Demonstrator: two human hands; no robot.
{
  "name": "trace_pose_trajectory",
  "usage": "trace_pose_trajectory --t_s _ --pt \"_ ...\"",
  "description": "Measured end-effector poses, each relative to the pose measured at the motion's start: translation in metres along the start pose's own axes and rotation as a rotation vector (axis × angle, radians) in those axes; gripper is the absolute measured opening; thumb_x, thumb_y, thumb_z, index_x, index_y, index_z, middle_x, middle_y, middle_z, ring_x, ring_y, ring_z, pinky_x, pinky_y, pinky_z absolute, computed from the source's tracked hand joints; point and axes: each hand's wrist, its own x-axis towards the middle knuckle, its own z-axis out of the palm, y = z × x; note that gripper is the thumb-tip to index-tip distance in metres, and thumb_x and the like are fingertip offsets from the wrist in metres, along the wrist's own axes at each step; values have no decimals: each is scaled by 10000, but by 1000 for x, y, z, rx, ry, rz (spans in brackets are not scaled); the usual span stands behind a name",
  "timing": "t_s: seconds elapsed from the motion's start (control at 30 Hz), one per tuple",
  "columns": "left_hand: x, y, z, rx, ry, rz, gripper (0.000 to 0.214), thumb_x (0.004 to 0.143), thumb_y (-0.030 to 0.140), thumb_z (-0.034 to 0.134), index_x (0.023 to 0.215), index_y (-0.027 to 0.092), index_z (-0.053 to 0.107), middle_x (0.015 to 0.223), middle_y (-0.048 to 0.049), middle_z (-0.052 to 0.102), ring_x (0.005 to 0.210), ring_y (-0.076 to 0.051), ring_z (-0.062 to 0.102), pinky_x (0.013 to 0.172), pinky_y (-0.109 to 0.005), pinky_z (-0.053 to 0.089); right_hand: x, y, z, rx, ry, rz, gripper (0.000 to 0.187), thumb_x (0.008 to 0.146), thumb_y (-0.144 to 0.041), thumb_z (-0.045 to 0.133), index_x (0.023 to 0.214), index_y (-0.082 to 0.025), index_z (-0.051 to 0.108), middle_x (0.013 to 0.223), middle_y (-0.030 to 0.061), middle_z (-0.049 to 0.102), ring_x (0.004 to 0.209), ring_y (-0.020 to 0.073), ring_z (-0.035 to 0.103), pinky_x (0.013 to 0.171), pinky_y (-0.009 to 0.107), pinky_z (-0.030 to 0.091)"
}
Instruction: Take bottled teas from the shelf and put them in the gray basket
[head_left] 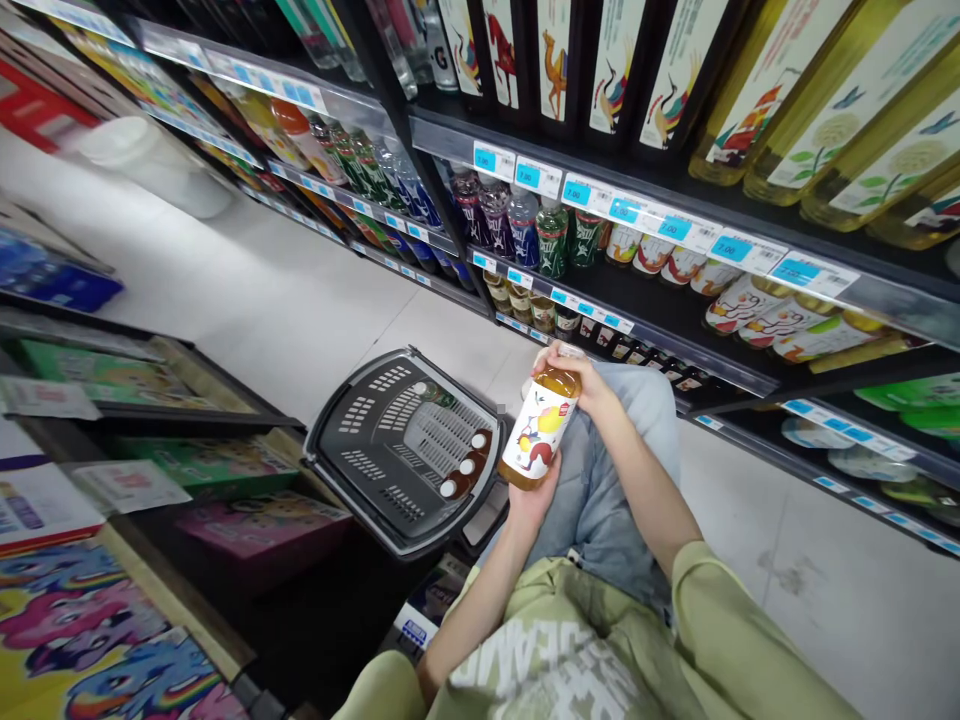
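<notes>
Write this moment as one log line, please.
left hand: holding bottle, base end; right hand: holding bottle, neck end; basket: white-capped bottles inside

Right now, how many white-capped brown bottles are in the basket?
3 visible: as pictured, upper bottle, middle bottle and lower bottle, in a row along the basket end nearest the held bottle. Others may be hidden.

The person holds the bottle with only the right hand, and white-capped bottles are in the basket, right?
Not quite: in the head view, the left hand also holds the bottle, near its lower end, with the right hand near its top. White-capped bottles are in the basket.
</notes>
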Motion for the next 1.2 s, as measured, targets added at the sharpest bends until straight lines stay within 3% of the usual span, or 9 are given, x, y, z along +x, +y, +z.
trace_pose_trajectory --t_s 0.1,0.27,0.4,0.57,0.67,0.8,1.0,1.2 --pt "-4 -4 7 17 60 11 545 1132 301 391 1656 311 542 1546 -131 712 1282 -286 764 1018 -472 669 -2 -5 -5 -8 57 8 370 617 -321 966 740 -238 626 747 8 796 731 216 775 715 320 646" --pt "-22 -15 23 127 -3 92 506 1088 325 428 1518 226 675 1399 -160 789 1294 -344 762 1115 -606 620 -2 -7 -10 -84 286 40 344 573 -271 946 720 -229 637 750 35 815 704 230 781 705 347 671" --pt "-37 -20 27 223 -45 118 505 1057 438 464 1357 171 769 1246 -174 835 1209 -394 786 1081 -655 621 -2 -7 -13 -116 263 21 367 611 -333 960 749 -221 639 768 72 824 693 247 788 697 354 666" --pt "-53 -26 16 255 -118 101 558 1022 571 563 1319 151 781 1187 -181 842 1001 -346 819 923 -564 693 -6 -14 -17 -32 99 19 370 665 -391 949 838 -225 666 818 66 833 766 277 803 744 390 664" --pt "-63 -33 -1 262 -205 -61 563 996 561 606 1342 146 761 1210 -201 829 1000 -352 815 692 -416 687 -10 -18 -16 -18 -27 24 340 702 -413 914 875 -223 691 850 73 833 816 289 798 787 415 659" --pt "-69 -37 -17 260 -244 -314 617 976 628 594 1262 111 770 1126 -224 812 797 -283 766 461 -258 519 -15 -16 -11 -1 -192 66 405 675 -452 907 905 -234 655 827 63 824 807 309 793 770 461 660" --pt "-68 -33 2 183 -159 -394 701 1030 711 434 1079 94 763 954 -171 746 637 -187 613 441 -239 416 -7 -11 -11 -44 -64 45 438 650 -400 919 902 -245 595 731 23 789 677 264 773 688 392 658" --pt "-73 -33 13 100 -130 -372 441 1068 493 501 1078 124 744 977 -136 702 629 -140 538 499 -235 397 8 1 -7 -144 25 90 383 672 -385 910 848 -245 600 724 25 795 652 247 767 629 343 645"
